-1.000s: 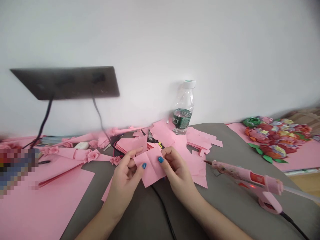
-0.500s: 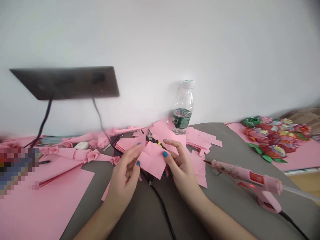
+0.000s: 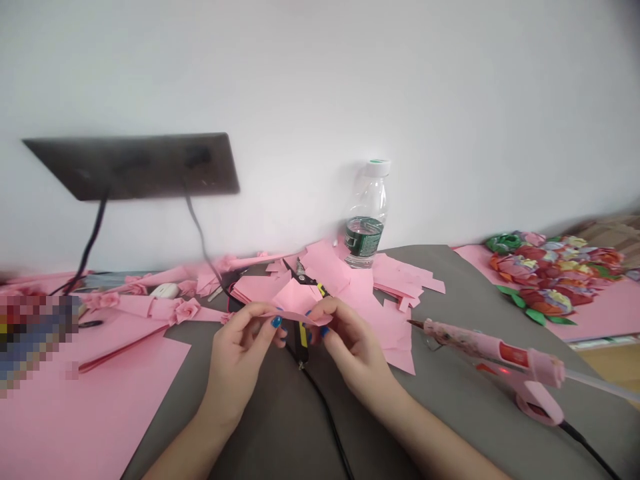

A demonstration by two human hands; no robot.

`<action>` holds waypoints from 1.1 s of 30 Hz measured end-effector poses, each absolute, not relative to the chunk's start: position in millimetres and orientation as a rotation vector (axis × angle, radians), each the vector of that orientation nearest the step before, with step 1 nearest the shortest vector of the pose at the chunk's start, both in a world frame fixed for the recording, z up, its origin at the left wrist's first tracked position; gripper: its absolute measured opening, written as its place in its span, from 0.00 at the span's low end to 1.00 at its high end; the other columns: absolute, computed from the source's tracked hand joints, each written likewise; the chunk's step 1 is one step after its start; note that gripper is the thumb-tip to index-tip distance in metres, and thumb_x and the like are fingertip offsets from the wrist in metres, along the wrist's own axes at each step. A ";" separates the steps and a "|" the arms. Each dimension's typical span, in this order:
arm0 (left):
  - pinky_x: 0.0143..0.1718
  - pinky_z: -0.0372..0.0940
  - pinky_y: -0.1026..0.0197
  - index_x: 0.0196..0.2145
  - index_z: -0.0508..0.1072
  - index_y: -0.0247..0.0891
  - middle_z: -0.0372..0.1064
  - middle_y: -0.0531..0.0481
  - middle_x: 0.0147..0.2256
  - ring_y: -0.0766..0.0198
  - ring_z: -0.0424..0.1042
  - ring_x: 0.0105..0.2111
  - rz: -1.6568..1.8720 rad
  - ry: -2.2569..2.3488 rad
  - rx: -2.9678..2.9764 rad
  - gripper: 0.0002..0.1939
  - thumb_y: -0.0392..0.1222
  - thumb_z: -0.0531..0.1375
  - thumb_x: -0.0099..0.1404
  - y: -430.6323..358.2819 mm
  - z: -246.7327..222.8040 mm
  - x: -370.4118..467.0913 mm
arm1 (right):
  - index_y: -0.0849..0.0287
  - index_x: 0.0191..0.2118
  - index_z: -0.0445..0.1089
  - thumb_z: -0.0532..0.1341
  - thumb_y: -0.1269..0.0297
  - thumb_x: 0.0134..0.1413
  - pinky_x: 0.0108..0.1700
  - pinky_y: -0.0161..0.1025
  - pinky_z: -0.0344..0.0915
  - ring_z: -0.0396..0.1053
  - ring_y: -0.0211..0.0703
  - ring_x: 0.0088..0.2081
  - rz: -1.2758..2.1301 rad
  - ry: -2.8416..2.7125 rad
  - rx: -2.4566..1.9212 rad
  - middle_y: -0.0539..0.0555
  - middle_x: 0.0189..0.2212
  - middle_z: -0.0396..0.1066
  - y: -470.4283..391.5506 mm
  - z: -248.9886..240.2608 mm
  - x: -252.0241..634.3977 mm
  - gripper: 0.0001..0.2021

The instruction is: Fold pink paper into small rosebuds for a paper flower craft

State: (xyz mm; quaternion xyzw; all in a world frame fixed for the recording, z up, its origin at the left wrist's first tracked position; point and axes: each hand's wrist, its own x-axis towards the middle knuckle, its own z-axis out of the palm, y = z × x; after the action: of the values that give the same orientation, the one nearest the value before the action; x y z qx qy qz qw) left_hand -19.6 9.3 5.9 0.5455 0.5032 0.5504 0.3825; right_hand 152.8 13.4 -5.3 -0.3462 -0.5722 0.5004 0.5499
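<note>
Between my two hands is a small pink paper square (image 3: 296, 300), its near edge bent over so that I see it nearly edge-on. My left hand (image 3: 241, 367) pinches the left end of that edge between thumb and fingers. At the other end, the thumb and fingers of my right hand (image 3: 356, 350) are closed on the paper. Just beneath it lie pliers (image 3: 303, 347) with black and yellow handles, partly covered by the paper. A pile of pink paper pieces (image 3: 330, 267) spreads behind my hands.
A pink glue gun (image 3: 493, 350) with a lit red light rests at right. Behind stands a plastic bottle (image 3: 365, 233). Colourful paper flowers (image 3: 547, 273) lie far right. Pink paper sheets (image 3: 95, 407) and small paper roses (image 3: 185, 310) cover the left. A black cable (image 3: 325, 407) crosses the front.
My left hand, apart from the paper before, now grips its left side. The square has tilted up and its near edge has bent over, uncovering the pliers' handles.
</note>
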 end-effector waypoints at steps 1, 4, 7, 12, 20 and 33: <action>0.28 0.72 0.67 0.34 0.77 0.38 0.74 0.53 0.27 0.67 0.74 0.24 1.398 1.264 1.380 0.02 0.36 0.63 0.62 9.8 5.4 -19.9 | 0.56 0.37 0.70 0.59 0.69 0.58 0.34 0.37 0.65 0.66 0.40 0.32 1.160 -1.360 -0.832 0.51 0.32 0.67 13.8 -5.1 152.5 0.04; 0.29 0.72 0.69 0.32 0.77 0.39 0.73 0.53 0.31 0.68 0.73 0.26 1.419 1.187 1.390 0.02 0.35 0.63 0.62 11.4 3.2 -20.1 | 0.56 0.36 0.72 0.61 0.64 0.59 0.36 0.38 0.66 0.67 0.43 0.36 1.102 -1.352 -0.847 0.53 0.33 0.68 16.7 -5.1 153.3 0.03; 0.30 0.72 0.70 0.32 0.77 0.40 0.70 0.54 0.33 0.68 0.72 0.29 1.434 1.164 1.423 0.04 0.34 0.62 0.62 11.8 1.0 -19.3 | 0.56 0.34 0.74 0.63 0.62 0.59 0.38 0.39 0.66 0.68 0.44 0.37 1.075 -1.354 -0.848 0.53 0.32 0.69 19.4 -5.7 155.1 0.05; 0.35 0.74 0.68 0.34 0.76 0.42 0.68 0.53 0.35 0.66 0.72 0.35 1.332 1.150 1.577 0.09 0.30 0.58 0.63 8.4 -0.4 -17.0 | 0.55 0.37 0.76 0.66 0.58 0.58 0.38 0.39 0.70 0.71 0.44 0.38 1.130 -1.265 -0.828 0.54 0.36 0.72 20.0 -7.0 155.1 0.07; 0.36 0.67 0.71 0.35 0.74 0.41 0.67 0.53 0.33 0.67 0.70 0.35 1.242 1.091 1.672 0.11 0.28 0.56 0.64 7.9 0.1 -16.0 | 0.57 0.32 0.72 0.73 0.60 0.48 0.32 0.32 0.69 0.70 0.34 0.26 1.439 -0.933 -0.767 0.46 0.25 0.72 24.7 -12.5 154.8 0.11; 0.42 0.68 0.69 0.38 0.76 0.44 0.72 0.53 0.36 0.66 0.73 0.39 1.432 1.002 1.461 0.12 0.28 0.60 0.62 7.1 5.3 -17.3 | 0.56 0.29 0.72 0.72 0.60 0.49 0.31 0.35 0.70 0.71 0.38 0.26 1.417 -1.036 -0.706 0.48 0.25 0.74 21.8 -6.7 153.1 0.10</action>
State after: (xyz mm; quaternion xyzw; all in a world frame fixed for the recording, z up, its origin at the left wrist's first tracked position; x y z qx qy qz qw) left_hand -17.3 7.1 5.3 0.5825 0.3993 0.5710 0.4186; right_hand 153.1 21.8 -6.7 -0.3025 -0.4440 0.6076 0.5850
